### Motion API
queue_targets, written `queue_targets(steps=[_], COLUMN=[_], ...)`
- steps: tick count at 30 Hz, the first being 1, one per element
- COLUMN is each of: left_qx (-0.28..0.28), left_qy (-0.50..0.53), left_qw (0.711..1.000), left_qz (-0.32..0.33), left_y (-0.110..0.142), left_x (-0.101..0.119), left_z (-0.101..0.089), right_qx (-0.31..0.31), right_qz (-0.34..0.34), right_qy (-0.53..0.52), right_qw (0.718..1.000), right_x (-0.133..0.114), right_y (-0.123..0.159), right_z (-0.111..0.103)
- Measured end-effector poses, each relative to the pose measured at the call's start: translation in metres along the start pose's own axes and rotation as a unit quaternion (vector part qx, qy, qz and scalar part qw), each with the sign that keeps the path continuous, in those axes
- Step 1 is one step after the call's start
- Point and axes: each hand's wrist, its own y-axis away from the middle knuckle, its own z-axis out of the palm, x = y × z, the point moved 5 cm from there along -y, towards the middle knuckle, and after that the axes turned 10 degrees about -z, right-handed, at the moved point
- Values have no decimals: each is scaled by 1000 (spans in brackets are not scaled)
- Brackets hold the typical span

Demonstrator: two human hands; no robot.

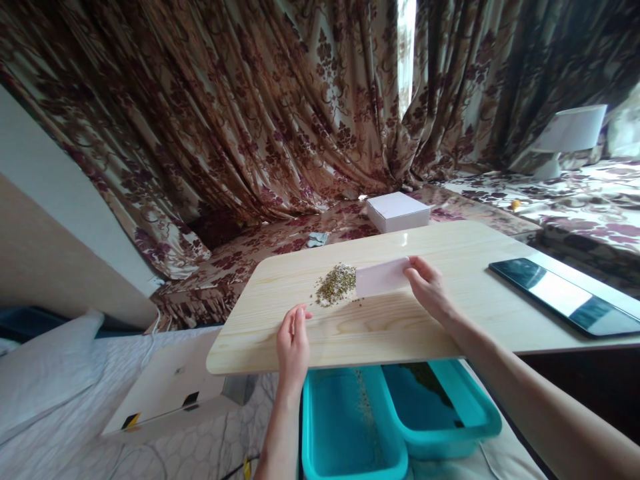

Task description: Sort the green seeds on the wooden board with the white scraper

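Note:
A mixed heap of small green beans and white grains [337, 285] lies on the pale wood-patterned table [240, 333], with a few loose pieces around it. My right hand [427, 288] grips a white card [383, 277] by its right end. The card is tilted, and its left edge touches the right side of the heap. Just in front of the heap, near the table's front edge, my left hand [293, 341] holds nothing visible; its fingers are loosely curved.
Two turquoise bins, a left bin [357, 463] and a right bin [465, 440], stand below the table's front edge; green beans show in the right one. A dark tablet [570, 293] lies on the table's right. Behind are a white box [399, 209] and a lamp [573, 130].

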Motion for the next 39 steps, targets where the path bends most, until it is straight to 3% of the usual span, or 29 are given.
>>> queue_targets(steps=[6,16,25,39], left_qx=[0,1,2,-2], left_qy=[2,0,1,1], left_qw=[1000,1000,1000,1000], left_qz=[1,5,6,-8], left_y=[0,0,1,1], left_x=[1,0,2,1], left_z=[0,0,0,0], right_qx=[7,-7,-60,-78], right_qz=[1,-1,2,21], right_qy=[19,-13,-60,-27], right_qw=[1000,1000,996,996], right_x=[-7,1,4,2], right_y=[1,1,3,4], right_z=[-2,3,15,15])
